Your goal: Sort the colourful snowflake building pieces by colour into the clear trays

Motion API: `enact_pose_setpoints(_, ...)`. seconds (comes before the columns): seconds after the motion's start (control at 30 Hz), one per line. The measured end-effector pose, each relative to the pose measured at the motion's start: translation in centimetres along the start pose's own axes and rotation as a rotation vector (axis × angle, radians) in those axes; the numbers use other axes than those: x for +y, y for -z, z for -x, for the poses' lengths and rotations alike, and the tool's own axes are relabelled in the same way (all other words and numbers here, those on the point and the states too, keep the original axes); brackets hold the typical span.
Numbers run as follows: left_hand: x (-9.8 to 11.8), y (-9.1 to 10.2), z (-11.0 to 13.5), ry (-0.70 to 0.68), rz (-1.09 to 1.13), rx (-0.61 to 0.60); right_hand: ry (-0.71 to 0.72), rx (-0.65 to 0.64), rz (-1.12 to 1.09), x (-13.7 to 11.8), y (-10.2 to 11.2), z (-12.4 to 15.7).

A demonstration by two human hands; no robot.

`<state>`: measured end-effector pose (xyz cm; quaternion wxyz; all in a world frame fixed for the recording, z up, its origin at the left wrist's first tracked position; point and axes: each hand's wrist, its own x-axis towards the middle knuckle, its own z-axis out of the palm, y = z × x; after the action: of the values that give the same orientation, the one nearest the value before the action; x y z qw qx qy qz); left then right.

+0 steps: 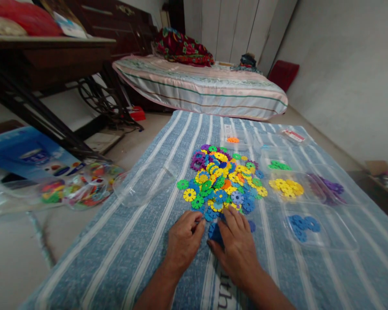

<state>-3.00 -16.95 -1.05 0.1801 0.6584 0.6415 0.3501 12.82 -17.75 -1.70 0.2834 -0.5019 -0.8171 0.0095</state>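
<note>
A pile of flat plastic snowflake discs (221, 178) in yellow, blue, green, purple and orange lies on a blue striped cloth (148, 241). Both hands rest at the pile's near edge. My right hand (237, 245) has its fingers curled down over several dark blue discs (215, 232) and grips them. My left hand (183, 241) lies beside it, fingers bent onto the cloth and touching blue discs at the pile's edge; what is under its fingertips is hidden.
Clear plastic trays on the right hold sorted discs: blue (302, 226), yellow (287, 187), green (278, 165), purple (331, 187), orange (233, 140). An empty clear tray (145, 185) and a bag of discs (80, 187) lie left. A mattress (200, 86) lies beyond.
</note>
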Motion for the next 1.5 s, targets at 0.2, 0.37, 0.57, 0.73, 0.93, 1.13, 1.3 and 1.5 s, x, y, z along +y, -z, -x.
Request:
enact_pose_setpoints(0.2, 0.1, 0.1, 0.0, 0.011, -0.015, -0.014, 0.051, 0.072, 0.086, 2.2, 2.2, 0.6)
enact_pose_setpoints(0.37, 0.1, 0.1, 0.0, 0.014, -0.013, -0.017, -0.033, 0.204, 0.303, 8.1, 6.7, 1.6)
enact_pose_setpoints(0.57, 0.0, 0.0, -0.1, 0.019, -0.012, -0.012, -0.229, 0.192, 0.617, 13.5, 10.3, 3.8)
enact_pose_setpoints(0.73, 0.1, 0.0, -0.1, 0.018, -0.027, -0.010, -0.142, 0.224, 0.466, 11.6, 8.2, 2.5)
enact_pose_setpoints(0.93, 0.1, 0.4, -0.1, 0.009, -0.016, -0.004, -0.046, 0.104, 0.266, 8.0, 3.5, -2.7)
enact_pose_setpoints(1.13, -0.1, 0.4, -0.3, 0.002, 0.001, 0.005, -0.167, -0.024, 0.269, 6.6, 1.0, -5.6)
enact_pose_setpoints(1.3, -0.4, 0.2, -0.3, 0.008, 0.011, -0.016, -0.177, -0.005, 0.213, 6.5, 0.6, -5.4)
enact_pose_setpoints(1.5, -0.4, 0.2, -0.3, 0.011, -0.003, -0.012, -0.139, 0.072, 0.201, 6.9, 1.7, -4.1)
